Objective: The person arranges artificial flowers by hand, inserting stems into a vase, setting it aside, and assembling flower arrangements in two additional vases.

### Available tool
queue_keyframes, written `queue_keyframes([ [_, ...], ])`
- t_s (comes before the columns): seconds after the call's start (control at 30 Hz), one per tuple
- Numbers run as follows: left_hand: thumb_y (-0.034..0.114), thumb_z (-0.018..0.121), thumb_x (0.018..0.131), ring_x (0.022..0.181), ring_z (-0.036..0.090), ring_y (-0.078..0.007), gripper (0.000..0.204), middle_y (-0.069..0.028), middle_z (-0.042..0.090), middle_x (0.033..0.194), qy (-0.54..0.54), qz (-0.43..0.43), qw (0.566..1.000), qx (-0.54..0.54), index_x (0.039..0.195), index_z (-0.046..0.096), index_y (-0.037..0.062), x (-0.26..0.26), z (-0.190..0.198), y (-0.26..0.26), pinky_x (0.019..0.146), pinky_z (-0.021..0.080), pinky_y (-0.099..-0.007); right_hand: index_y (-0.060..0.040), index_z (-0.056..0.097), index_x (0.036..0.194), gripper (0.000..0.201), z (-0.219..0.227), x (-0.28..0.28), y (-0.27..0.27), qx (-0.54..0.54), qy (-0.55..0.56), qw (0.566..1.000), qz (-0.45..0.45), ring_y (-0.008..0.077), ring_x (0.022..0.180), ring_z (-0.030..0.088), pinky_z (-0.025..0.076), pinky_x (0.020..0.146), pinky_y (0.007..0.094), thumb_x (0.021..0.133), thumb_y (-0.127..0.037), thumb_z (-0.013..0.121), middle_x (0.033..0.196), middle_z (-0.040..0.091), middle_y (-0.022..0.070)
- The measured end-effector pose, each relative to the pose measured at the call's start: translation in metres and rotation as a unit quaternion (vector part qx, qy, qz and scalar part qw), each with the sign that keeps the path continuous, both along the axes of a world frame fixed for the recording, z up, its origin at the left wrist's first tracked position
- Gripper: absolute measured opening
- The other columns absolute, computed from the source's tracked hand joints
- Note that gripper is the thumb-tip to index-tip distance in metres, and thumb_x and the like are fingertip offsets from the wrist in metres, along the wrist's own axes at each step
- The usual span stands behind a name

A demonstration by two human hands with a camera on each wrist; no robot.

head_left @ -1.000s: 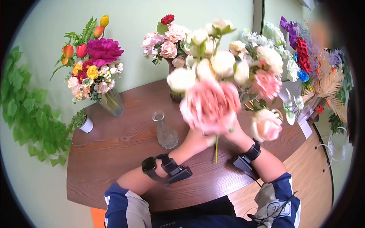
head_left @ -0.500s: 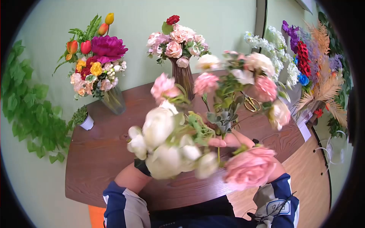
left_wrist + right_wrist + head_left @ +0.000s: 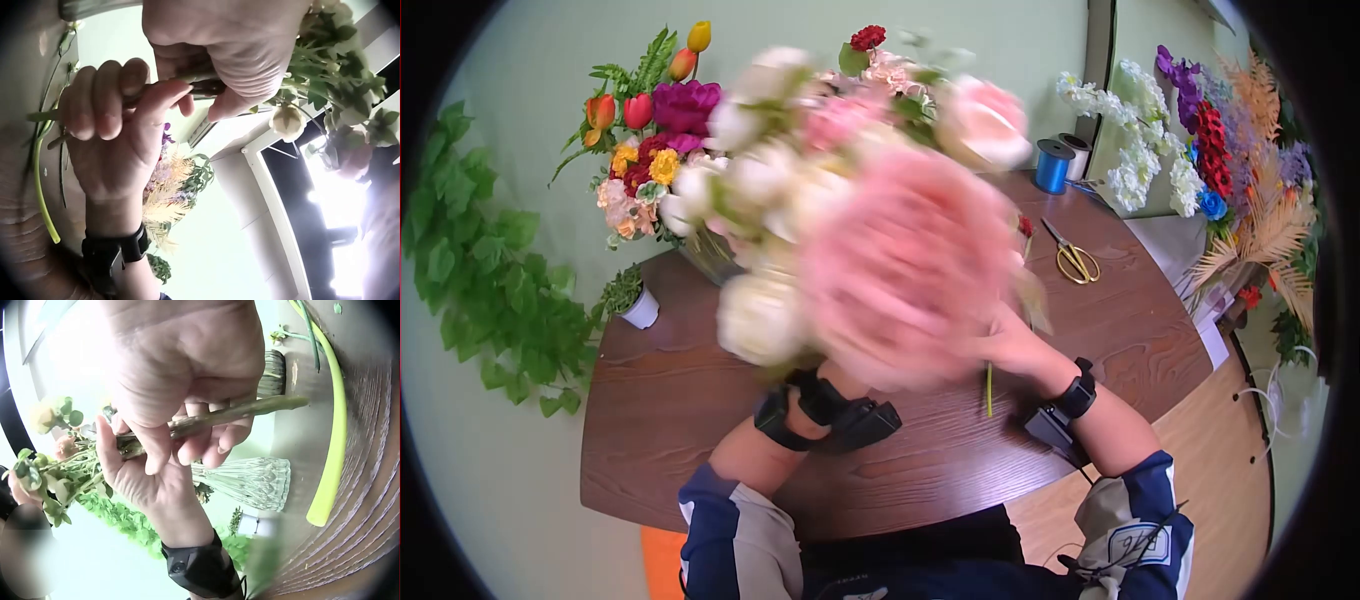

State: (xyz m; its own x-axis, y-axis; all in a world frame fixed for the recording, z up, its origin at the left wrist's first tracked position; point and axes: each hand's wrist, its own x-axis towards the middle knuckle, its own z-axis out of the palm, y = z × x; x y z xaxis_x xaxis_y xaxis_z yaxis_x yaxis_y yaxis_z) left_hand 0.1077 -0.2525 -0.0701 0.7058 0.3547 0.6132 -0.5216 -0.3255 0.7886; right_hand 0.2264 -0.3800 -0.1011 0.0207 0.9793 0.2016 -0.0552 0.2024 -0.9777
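Note:
A bunch of artificial flowers, with a large pink rose and cream blooms, fills the middle of the head view, blurred. My right hand grips its stems under the blooms; in the right wrist view the fingers curl round a thick stem. My left hand holds the same bundle just above it, thumb and fingers closed round the stems; the blooms hide most of it in the head view. A bright green stem hangs past the right hand. The clear glass vase shows behind the stems.
Gold-handled scissors lie at the table's right. A blue ribbon spool stands behind them. Tulips in a filled vase and a small potted plant are on the left. White blossoms and dried fronds stand on the right.
The bunch swung down toward me, then came up again, its pink rose now large before the head camera. It now covers the clear vase in the head view; the scissors and spools show fully.

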Motion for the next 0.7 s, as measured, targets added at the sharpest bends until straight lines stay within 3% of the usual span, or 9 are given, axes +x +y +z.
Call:
queue_keyframes([
  [0.03, -0.002, 0.057, 0.083, 0.048, 0.042, -0.0082, 0.015, -0.0017, 0.048, 0.069, 0.030, -0.089, 0.988, -0.119, 0.084, 0.046, 0.0082, -0.006, 0.012, 0.002, 0.043, 0.033, -0.0222, -0.0024, 0.060, 0.098, 0.015, -0.002, 0.001, 0.001, -0.002, 0.007, 1.000, -0.011, 0.0089, 0.082, 0.061, 0.048, 0.076, 0.0237, 0.086, -0.011, 0.064, 0.087, 0.066, 0.0027],
  [0.07, -0.001, 0.051, 0.086, 0.046, 0.036, -0.0063, 0.011, -0.0029, 0.049, 0.069, -0.033, -0.202, 0.944, -0.257, 0.084, 0.045, 0.0077, -0.008, 0.019, 0.004, 0.041, 0.028, -0.0203, -0.0029, 0.060, 0.095, 0.013, -0.005, 0.002, 0.003, -0.005, 0.014, 1.000, -0.021, 0.0087, 0.081, 0.061, 0.048, 0.076, 0.0235, 0.086, -0.011, 0.064, 0.086, 0.065, 0.0026],
  [0.13, 0.006, 0.048, 0.091, 0.044, 0.030, -0.0048, 0.009, -0.0008, 0.046, 0.063, -0.039, -0.182, 0.942, -0.278, 0.084, 0.045, 0.0082, -0.021, 0.045, 0.011, 0.039, 0.023, -0.0185, -0.0030, 0.060, 0.091, 0.010, -0.005, 0.008, 0.004, 0.000, -0.016, 0.999, -0.029, 0.0081, 0.082, 0.061, 0.047, 0.075, 0.0230, 0.087, -0.011, 0.064, 0.087, 0.066, 0.0028],
  [0.2, 0.011, 0.049, 0.092, 0.044, 0.027, -0.0046, 0.004, 0.0023, 0.037, 0.057, -0.071, -0.250, 0.917, -0.302, 0.089, 0.049, 0.0100, -0.030, 0.051, 0.031, 0.039, 0.020, -0.0188, -0.0029, 0.058, 0.091, 0.010, -0.008, 0.012, 0.004, 0.002, -0.034, 0.998, -0.057, 0.0107, 0.086, 0.062, 0.047, 0.075, 0.0234, 0.086, -0.011, 0.063, 0.088, 0.065, 0.0043],
  [0.23, 0.017, 0.042, 0.098, 0.043, 0.025, -0.0048, 0.020, 0.0049, 0.031, 0.054, -0.075, -0.264, 0.911, -0.307, 0.079, 0.040, 0.0104, -0.038, 0.062, 0.034, 0.036, 0.018, -0.0188, -0.0031, 0.058, 0.090, 0.009, -0.007, 0.014, 0.004, 0.002, -0.042, 0.997, -0.061, 0.0104, 0.085, 0.062, 0.047, 0.074, 0.0235, 0.087, -0.011, 0.062, 0.087, 0.065, 0.0045],
  [0.3, 0.020, 0.040, 0.098, 0.042, 0.025, -0.0048, 0.025, 0.0042, 0.031, 0.054, -0.119, -0.321, 0.904, -0.255, 0.076, 0.037, 0.0096, -0.052, 0.075, 0.047, 0.036, 0.020, -0.0192, -0.0034, 0.058, 0.089, 0.009, -0.008, 0.017, 0.004, -0.002, -0.052, 0.997, -0.065, 0.0101, 0.083, 0.062, 0.047, 0.073, 0.0235, 0.087, -0.012, 0.062, 0.086, 0.065, 0.0044],
  [0.47, 0.014, 0.046, 0.094, 0.041, 0.021, -0.0046, 0.017, 0.0064, 0.027, 0.053, -0.306, -0.126, 0.925, -0.186, 0.078, 0.041, 0.0120, -0.075, 0.089, 0.056, 0.036, 0.017, -0.0207, -0.0040, 0.061, 0.083, 0.011, -0.009, 0.014, 0.006, -0.023, -0.063, 0.995, -0.068, 0.0060, 0.074, 0.058, 0.046, 0.068, 0.0223, 0.087, -0.013, 0.064, 0.080, 0.064, 0.0004],
  [0.6, 0.009, 0.046, 0.092, 0.041, 0.020, -0.0046, 0.016, 0.0061, 0.026, 0.052, -0.321, -0.059, 0.936, -0.135, 0.077, 0.041, 0.0126, -0.081, 0.092, 0.066, 0.037, 0.016, -0.0209, -0.0041, 0.061, 0.083, 0.011, -0.011, 0.011, 0.006, -0.033, -0.071, 0.995, -0.067, 0.0065, 0.074, 0.059, 0.046, 0.067, 0.0224, 0.087, -0.014, 0.064, 0.080, 0.064, 0.0007],
  [0.7, 0.007, 0.049, 0.090, 0.041, 0.021, -0.0045, 0.018, 0.0064, 0.025, 0.052, -0.203, -0.083, 0.956, -0.193, 0.075, 0.040, 0.0126, -0.083, 0.096, 0.066, 0.038, 0.015, -0.0212, -0.0040, 0.060, 0.083, 0.012, -0.012, 0.013, 0.007, -0.043, -0.072, 0.994, -0.072, 0.0070, 0.075, 0.060, 0.047, 0.067, 0.0226, 0.087, -0.014, 0.064, 0.079, 0.065, 0.0010],
])
